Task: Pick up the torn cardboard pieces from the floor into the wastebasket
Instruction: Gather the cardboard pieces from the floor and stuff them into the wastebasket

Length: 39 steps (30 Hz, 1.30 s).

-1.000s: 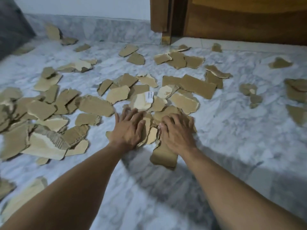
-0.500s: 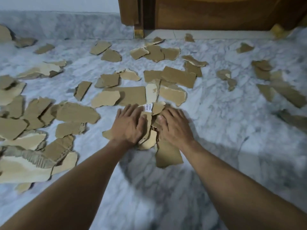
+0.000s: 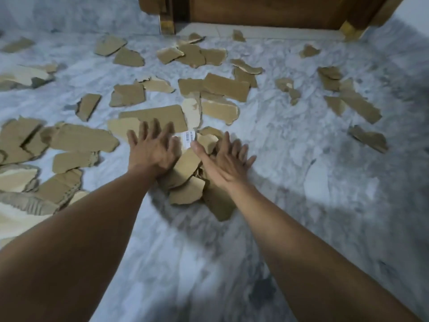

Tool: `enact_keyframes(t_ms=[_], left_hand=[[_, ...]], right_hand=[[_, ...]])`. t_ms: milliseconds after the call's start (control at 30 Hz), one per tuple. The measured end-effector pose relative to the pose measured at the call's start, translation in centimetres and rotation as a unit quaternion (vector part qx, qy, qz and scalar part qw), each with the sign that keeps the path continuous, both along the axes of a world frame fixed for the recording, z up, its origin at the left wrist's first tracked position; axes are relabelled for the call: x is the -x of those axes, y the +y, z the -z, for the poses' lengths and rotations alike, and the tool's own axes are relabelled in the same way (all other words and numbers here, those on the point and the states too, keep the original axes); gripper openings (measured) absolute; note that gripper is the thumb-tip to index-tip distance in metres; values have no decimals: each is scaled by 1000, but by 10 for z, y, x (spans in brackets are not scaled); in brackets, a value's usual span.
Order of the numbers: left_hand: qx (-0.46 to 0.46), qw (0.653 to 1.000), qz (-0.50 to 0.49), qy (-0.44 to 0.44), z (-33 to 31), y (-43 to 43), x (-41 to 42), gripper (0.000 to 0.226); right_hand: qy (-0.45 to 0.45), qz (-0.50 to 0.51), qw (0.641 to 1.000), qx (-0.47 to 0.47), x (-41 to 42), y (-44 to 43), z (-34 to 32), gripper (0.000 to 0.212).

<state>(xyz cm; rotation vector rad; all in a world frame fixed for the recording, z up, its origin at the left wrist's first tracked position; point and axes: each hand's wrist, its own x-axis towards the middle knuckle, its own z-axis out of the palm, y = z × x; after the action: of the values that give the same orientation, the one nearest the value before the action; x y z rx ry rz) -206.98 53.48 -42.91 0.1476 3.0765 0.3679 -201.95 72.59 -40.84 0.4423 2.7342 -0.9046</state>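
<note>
Bare marble floor (image 3: 290, 163) lies open just right of the right grip (image 3: 226, 161) and back along both forearms. Between the grips a heap of cardboard pieces (image 3: 185, 170) fills the gap. Left of the left grip (image 3: 153, 152), large pieces (image 3: 79, 140) crowd the floor. Ahead of both, more scraps (image 3: 218, 89) lie scattered up to the wooden door (image 3: 267, 12), with narrow bare lanes between them.

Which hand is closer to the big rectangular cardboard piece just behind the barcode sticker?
Left. The left hand has its fingertips over the near edge of that cardboard piece; the right hand lies to its right and closer to the person, on the small pile.
</note>
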Motion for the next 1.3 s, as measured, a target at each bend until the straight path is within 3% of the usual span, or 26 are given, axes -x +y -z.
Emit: enact_keyframes(t_ms=[167,267,367,467,533,633,767,867,967,1033,1167,1300], left_hand=[[-79,994,10,77,0,14,-23,46],[-77,992,-6,96,-8,11,-33,46],[-20,992,17,124,-7,-7,-32,64],[-3,1000,10,2,-8,-32,-11,96],[41,999,18,7,-14,-34,-6,85],[-4,997,-4,71,-17,-14,-21,64],[-76,995,-29,65,-4,37,-67,65],[-87,992,-43,76,-1,45,-72,65],[-67,994,-65,56,0,43,-69,81],[-64,994,-76,34,-2,46,-70,84],[-81,993,-83,24,-11,51,-72,78],[-72,995,-61,-9,-12,48,-68,84]], right_hand=[[23,-53,995,-82,-14,4,-5,129],[10,-25,997,-68,-7,3,-16,135],[-22,1,1000,14,0,-4,-24,145],[-31,1,999,-17,3,-4,-27,144],[-36,2,997,-67,3,-6,-31,134],[-30,34,998,-51,4,-9,-36,114],[45,20,998,-45,-11,3,-31,79],[82,49,995,4,-14,-1,-28,76],[102,58,988,99,-17,-1,-23,74],[111,68,985,113,-23,3,-19,69],[107,33,991,69,-24,7,-20,65],[38,-39,996,-67,-30,24,-27,81]])
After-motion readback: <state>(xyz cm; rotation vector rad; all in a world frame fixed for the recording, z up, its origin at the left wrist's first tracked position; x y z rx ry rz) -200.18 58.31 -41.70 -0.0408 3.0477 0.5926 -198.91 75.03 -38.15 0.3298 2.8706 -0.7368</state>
